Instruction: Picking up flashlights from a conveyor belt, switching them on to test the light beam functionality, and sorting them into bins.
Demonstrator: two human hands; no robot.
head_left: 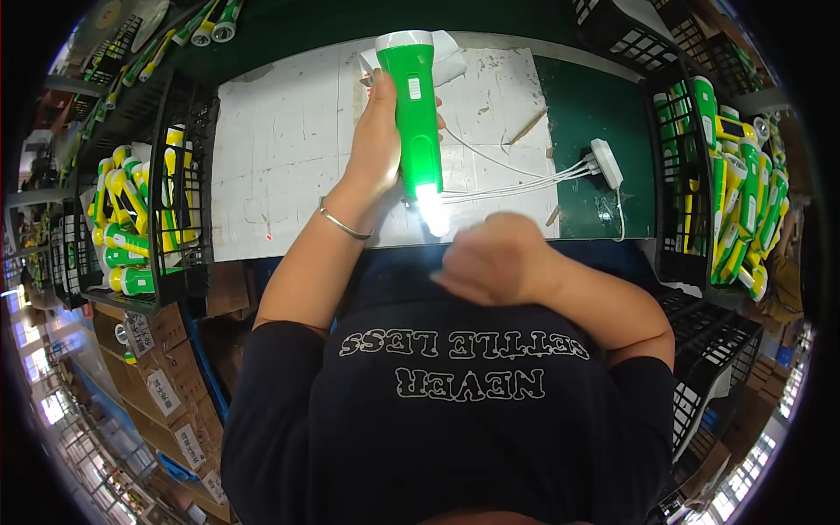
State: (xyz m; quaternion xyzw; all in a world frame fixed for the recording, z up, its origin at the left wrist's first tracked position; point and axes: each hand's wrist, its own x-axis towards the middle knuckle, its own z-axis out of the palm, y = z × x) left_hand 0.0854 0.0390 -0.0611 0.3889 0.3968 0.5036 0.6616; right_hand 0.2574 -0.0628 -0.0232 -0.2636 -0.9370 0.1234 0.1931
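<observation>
My left hand point(374, 131) is closed around a green flashlight point(415, 109), held up over the white-covered worktop with its white-rimmed head pointing away from me. A pale slide switch shows on the flashlight's upper side. Its near end glows brightly, with a lit white part point(431, 210) sticking out toward me. Just right of that lit end is my right hand point(500, 258), in front of my shirt and apart from the flashlight. It is smeared by motion; its fingers look curled, and whether anything is in them does not show.
White cables run from near the flashlight to a white power block point(604, 164) on the green tabletop point(586, 96). Black crates with green and yellow flashlights stand at the left point(179, 114) and right point(654, 131). A thin stick point(525, 127) lies on the white sheet point(289, 131).
</observation>
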